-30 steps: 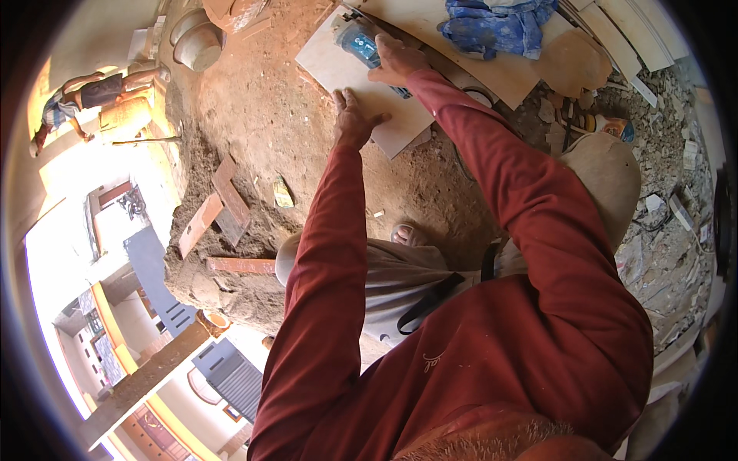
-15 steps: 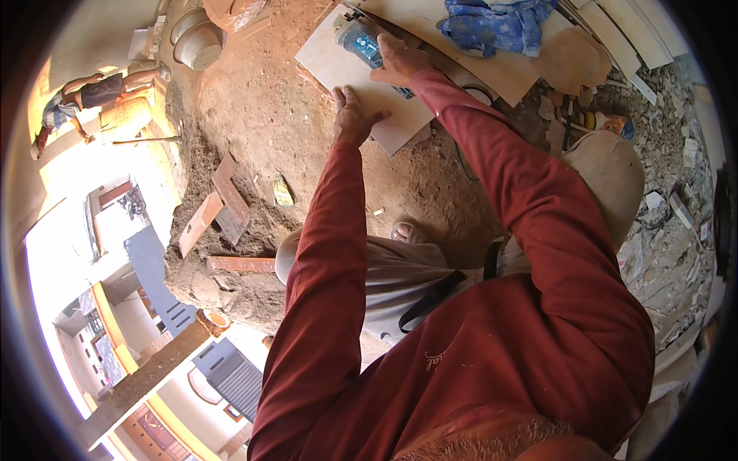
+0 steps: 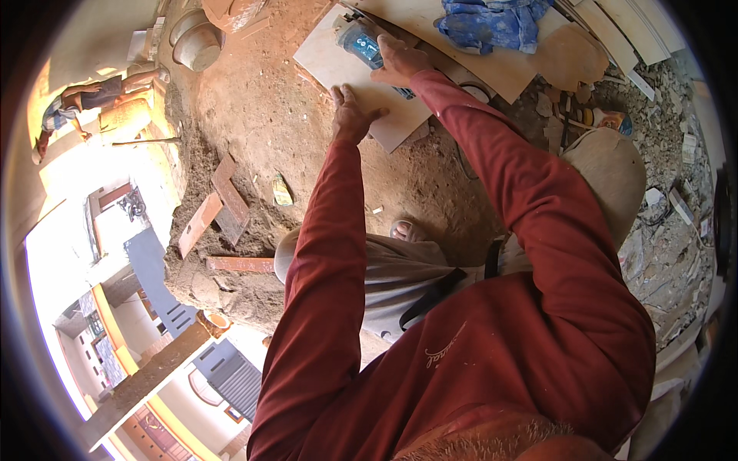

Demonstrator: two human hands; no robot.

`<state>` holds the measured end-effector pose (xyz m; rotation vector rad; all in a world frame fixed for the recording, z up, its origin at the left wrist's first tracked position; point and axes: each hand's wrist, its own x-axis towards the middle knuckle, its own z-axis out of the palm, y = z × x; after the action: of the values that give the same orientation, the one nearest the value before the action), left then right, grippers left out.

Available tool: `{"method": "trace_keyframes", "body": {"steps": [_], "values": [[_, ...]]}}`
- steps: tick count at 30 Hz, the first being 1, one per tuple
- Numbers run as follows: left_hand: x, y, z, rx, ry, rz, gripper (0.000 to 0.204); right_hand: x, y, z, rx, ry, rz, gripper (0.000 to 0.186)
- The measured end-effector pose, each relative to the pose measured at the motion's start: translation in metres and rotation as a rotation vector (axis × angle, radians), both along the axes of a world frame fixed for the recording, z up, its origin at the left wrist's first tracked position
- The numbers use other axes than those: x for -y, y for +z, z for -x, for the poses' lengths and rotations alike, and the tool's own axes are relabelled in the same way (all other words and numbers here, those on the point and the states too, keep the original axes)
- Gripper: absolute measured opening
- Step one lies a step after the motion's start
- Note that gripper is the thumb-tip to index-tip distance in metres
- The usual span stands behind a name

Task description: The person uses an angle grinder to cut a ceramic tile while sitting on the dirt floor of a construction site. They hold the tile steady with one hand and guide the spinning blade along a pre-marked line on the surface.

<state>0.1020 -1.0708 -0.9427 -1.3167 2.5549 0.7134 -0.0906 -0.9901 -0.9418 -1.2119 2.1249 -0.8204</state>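
Observation:
A pale square-edged tile (image 3: 327,61) lies at an angle on the dirt ground, at the top middle. On its far side sits a blue handheld power cutter (image 3: 358,42), and my right hand (image 3: 401,61) is wrapped round its body. The cutter's blade is hidden from here. My left hand (image 3: 352,120) rests on the tile's near edge, fingers stretched out and thumb spread, pressing it flat with nothing held. Both arms are extended forward in red sleeves.
Large tan sheets (image 3: 503,81) lie beside the tile, with a crumpled blue cloth (image 3: 492,24) on top. Rubble (image 3: 657,230) covers the right side. Tile offcuts (image 3: 201,224) and a small packet (image 3: 282,190) lie left, a basin (image 3: 198,48) beyond. Another person (image 3: 81,100) is at far left.

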Motion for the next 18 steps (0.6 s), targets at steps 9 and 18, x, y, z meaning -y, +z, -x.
{"method": "trace_keyframes", "body": {"steps": [9, 18], "values": [[-0.002, 0.003, 0.002, -0.003, 0.014, -0.004, 0.131, 0.000, -0.005, -0.002, 0.009, 0.000, -0.033, 0.078], [-0.006, 0.012, 0.008, 0.004, 0.008, -0.005, 0.131, -0.005, -0.017, -0.001, -0.037, -0.013, 0.084, 0.065]]}}
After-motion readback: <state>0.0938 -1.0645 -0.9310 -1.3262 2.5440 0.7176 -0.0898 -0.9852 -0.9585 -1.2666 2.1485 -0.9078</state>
